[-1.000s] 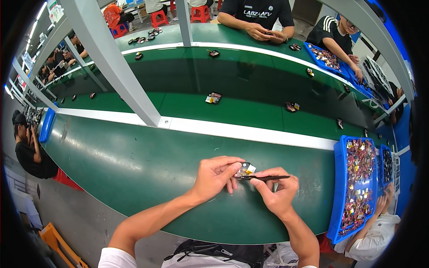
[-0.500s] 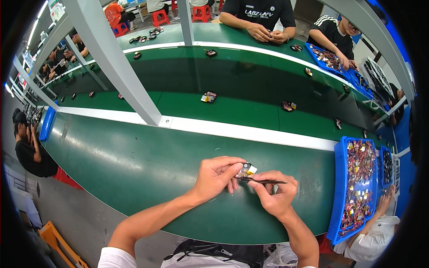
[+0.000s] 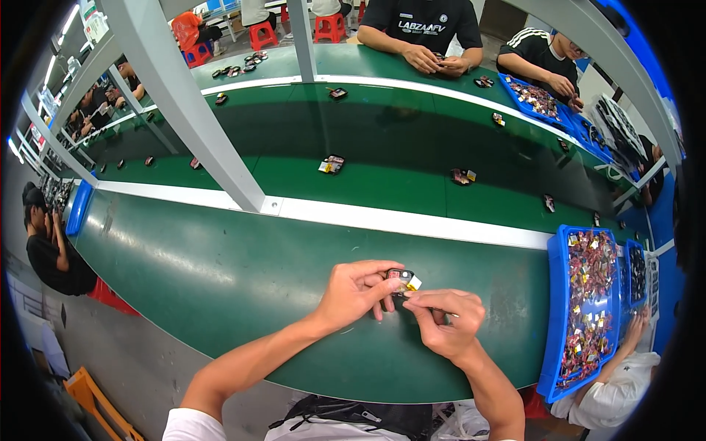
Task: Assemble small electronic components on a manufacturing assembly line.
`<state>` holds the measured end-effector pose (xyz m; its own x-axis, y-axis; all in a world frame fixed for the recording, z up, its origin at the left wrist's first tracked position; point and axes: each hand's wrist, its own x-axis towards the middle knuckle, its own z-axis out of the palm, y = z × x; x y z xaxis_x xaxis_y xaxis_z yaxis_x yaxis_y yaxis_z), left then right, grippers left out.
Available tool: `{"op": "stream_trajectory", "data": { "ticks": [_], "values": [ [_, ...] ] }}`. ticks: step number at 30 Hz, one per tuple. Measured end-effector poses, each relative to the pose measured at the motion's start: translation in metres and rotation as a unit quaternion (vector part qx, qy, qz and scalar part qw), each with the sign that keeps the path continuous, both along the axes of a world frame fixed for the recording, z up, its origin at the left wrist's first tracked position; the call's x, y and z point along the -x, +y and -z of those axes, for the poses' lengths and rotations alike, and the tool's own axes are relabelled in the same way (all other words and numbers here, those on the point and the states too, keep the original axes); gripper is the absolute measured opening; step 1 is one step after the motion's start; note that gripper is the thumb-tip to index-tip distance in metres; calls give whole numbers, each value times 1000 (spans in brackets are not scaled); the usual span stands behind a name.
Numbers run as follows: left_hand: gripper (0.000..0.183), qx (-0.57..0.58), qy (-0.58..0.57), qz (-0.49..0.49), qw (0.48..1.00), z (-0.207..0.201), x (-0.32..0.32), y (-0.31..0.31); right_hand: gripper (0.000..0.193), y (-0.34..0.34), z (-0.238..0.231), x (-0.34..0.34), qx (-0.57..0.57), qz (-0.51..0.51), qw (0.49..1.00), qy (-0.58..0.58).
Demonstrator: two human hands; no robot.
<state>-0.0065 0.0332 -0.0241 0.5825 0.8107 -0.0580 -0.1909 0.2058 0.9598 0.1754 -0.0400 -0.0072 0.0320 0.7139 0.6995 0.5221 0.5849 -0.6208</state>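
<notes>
Above the green worktable (image 3: pixel 220 264), my left hand (image 3: pixel 351 295) pinches a small black-cased electronic unit (image 3: pixel 402 276) with a red part and a white-and-yellow piece at its right. The unit is tilted, and my left fingers partly cover it. Close against its lower right edge, my right hand (image 3: pixel 450 320) is closed round slim dark tweezers (image 3: pixel 454 315). Only a short end of the tweezers shows behind the fingers; their tips are hard to make out beside the unit.
At the right stands a blue tray (image 3: pixel 557 309) heaped with small wired parts, a smaller blue tray (image 3: pixel 637 273) beyond it. Past the white rail (image 3: pixel 382 220), a green conveyor belt (image 3: pixel 397 195) carries scattered units. A grey post (image 3: pixel 198 110) rises at left. Co-workers sit around.
The units on the belt have shifted left. My right hand has turned the tweezers, which now show far less; the unit in my left hand is slightly more exposed.
</notes>
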Motion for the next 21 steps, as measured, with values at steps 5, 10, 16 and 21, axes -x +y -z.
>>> {"op": "stream_trajectory", "data": {
  "ticks": [5,10,16,21],
  "values": [
    [25,-18,9,-19,1000,-5,-9,-10,19,-7,-2,-4,-27,8,998,-47],
    [22,-70,51,-66,994,-17,-22,-23,19,-16,-7,-10,-48,20,996,-78],
    [20,-126,84,-65,986,-32,-26,-34,22,-28,-13,-16,-91,32,987,-128],
    [18,-242,132,-125,953,-35,-25,-50,29,-42,-26,-9,-123,31,963,-238]
  ]
}}
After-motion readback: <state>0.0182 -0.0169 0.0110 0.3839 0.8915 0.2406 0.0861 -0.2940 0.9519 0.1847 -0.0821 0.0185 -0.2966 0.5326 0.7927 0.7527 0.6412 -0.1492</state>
